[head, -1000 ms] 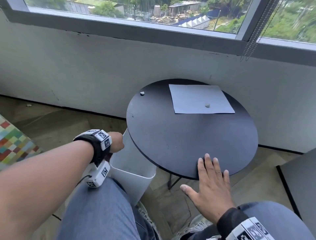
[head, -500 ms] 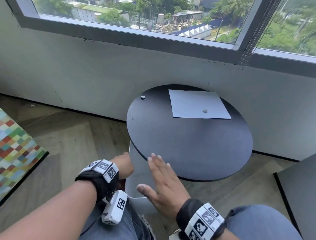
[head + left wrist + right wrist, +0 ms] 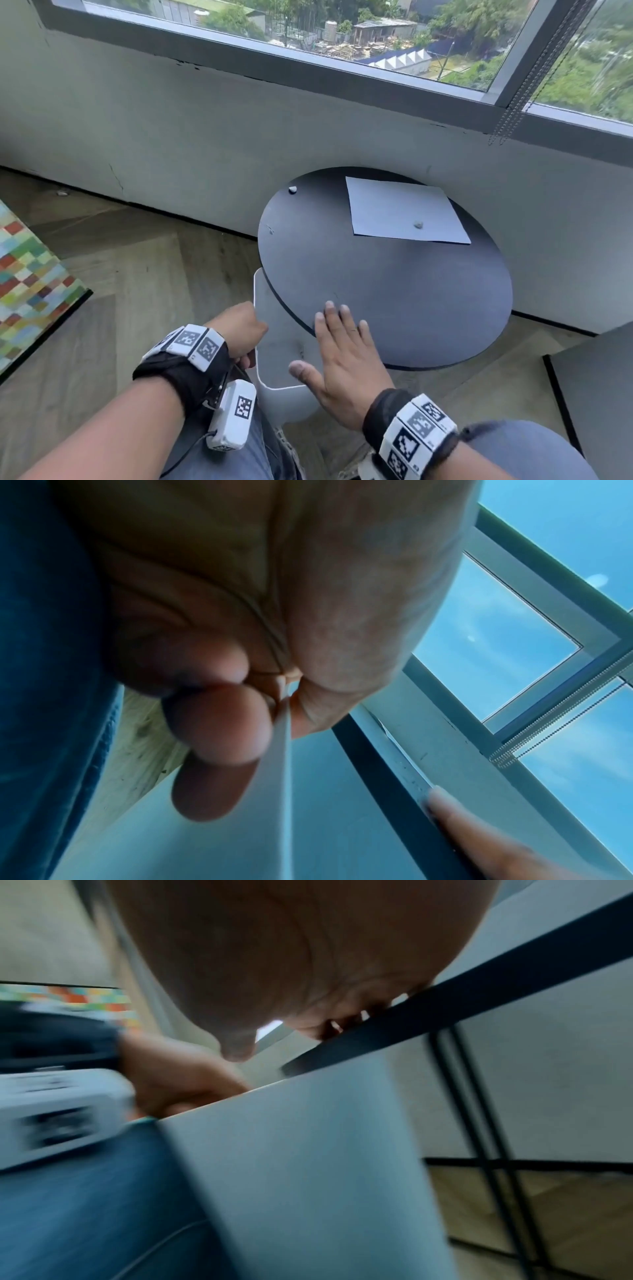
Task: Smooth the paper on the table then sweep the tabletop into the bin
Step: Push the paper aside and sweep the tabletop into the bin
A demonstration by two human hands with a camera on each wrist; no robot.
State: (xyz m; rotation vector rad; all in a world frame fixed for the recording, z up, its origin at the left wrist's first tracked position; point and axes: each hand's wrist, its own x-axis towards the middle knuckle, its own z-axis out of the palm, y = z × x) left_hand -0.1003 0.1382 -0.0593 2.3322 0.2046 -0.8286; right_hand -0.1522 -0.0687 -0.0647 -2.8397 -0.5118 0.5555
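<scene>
A flat sheet of paper [image 3: 404,210] lies at the far right of the round black table [image 3: 394,294], with a small crumb [image 3: 418,224] on it. Another crumb [image 3: 292,189] sits near the table's far left edge. The white bin [image 3: 274,342] stands below the table's near left edge. My left hand [image 3: 239,330] grips the bin's left rim [image 3: 284,750], fingers outside and thumb inside. My right hand [image 3: 342,339] lies flat with straight fingers over the table's near edge, above the bin's mouth, its fingertips [image 3: 329,1031] on the edge.
A grey wall under a window runs behind the table. A colourful checkered rug [image 3: 27,274] covers the floor at the left, and a dark panel [image 3: 599,394] stands at the right. My jeans-clad legs [image 3: 222,455] are just below the bin. Thin black table legs [image 3: 479,1123] stand under the top.
My right hand slid left along the table's near edge to a spot above the bin. My left hand has kept its grip on the bin's rim. The view shifted, so the table sits further right.
</scene>
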